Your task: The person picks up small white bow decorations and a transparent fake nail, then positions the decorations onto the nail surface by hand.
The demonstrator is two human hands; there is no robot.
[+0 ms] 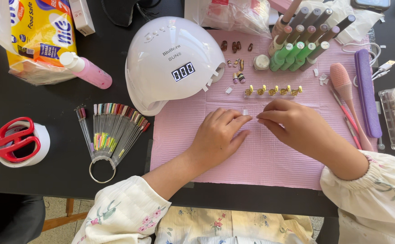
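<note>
Your left hand (pixel 218 135) and right hand (pixel 297 126) met over the pink mat (pixel 260 158), left fingers pinched on a small clear nail tip (pixel 246 112), right fingers curled close beside it, apparently empty. Farther off, one row of gold-topped tips (pixel 274 90) sat finished on its strip; loose tips (pixel 322 77) near the polish bottles (pixel 297 49) remained untouched.

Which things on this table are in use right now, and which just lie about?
In use: left hand, right hand, small white nail tip, pink mat.
Lying about: nail lamp, scissors, colour swatch ring, polish bottles, pink bottle.
</note>
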